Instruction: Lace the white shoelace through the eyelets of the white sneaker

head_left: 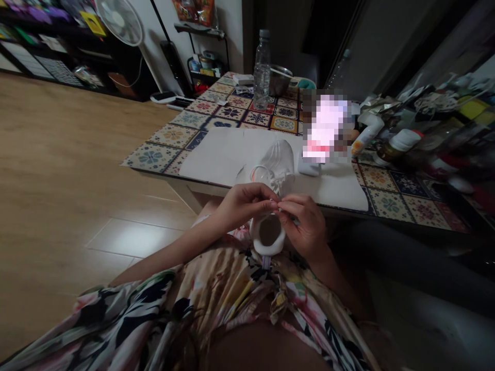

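A white lace-up shoe (pixel 277 154) points away from me, its toe over the table and its open heel end close to my lap. Above its opening, my left hand (pixel 249 202) and my right hand (pixel 303 220) meet fingertip to fingertip, both pinched. A small white bit shows between them; it looks like the shoelace, though the fingers cover most of it. More white lace (pixel 284 180) lies across the front of the shoe, just beyond my fingers. To its left, a pale loop with an orange patch (pixel 259 173) rests at the table's edge.
A white sheet (pixel 220 154) covers the near part of the patterned table (pixel 154 154). A lit, blurred-out screen (pixel 325 129) stands right of the shoe. Behind are a plastic bottle (pixel 262 72) and a metal bowl (pixel 280 80). Bottles and clutter (pixel 402 144) crowd the right side.
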Demonstrator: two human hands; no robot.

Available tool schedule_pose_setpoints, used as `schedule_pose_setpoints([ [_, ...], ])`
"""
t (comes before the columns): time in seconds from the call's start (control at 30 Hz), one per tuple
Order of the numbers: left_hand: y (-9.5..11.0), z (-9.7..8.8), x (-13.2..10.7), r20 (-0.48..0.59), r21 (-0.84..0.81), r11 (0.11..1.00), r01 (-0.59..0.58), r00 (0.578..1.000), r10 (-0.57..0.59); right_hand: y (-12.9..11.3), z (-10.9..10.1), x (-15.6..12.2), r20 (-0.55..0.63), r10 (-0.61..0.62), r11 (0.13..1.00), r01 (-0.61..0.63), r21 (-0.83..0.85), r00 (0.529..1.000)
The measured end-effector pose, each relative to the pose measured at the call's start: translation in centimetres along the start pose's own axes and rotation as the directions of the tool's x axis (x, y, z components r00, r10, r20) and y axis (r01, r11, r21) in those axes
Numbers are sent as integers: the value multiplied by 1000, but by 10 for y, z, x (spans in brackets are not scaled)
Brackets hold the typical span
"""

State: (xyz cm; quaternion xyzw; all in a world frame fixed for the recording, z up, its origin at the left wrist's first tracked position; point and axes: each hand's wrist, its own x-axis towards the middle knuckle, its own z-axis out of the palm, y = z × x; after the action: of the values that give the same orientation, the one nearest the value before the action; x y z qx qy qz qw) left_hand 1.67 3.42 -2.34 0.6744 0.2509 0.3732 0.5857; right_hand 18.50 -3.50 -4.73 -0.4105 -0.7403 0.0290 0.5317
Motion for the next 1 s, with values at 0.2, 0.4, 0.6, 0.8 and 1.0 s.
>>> schedule_pose_setpoints([
  [0.2,-11,-7,8,-33,71,995,-70,997,72,5,-14,2,-10,-69,997,68,-28,998],
  [0.4,-31,-21,20,-149,259,941,-219,953,263,7,-29,6,251,-147,981,108,162,957],
  [0.6,-30,-19,22,-146,332,902,-275,930,337,4,-25,6,288,-192,964,125,235,938],
  [0.8,-30,-16,23,-162,377,891,-253,929,333,5,-23,6,326,-210,955,123,269,922],
  [1.0,-31,-14,21,-145,384,874,-297,916,375,2,-25,6,377,-231,953,131,272,897],
])
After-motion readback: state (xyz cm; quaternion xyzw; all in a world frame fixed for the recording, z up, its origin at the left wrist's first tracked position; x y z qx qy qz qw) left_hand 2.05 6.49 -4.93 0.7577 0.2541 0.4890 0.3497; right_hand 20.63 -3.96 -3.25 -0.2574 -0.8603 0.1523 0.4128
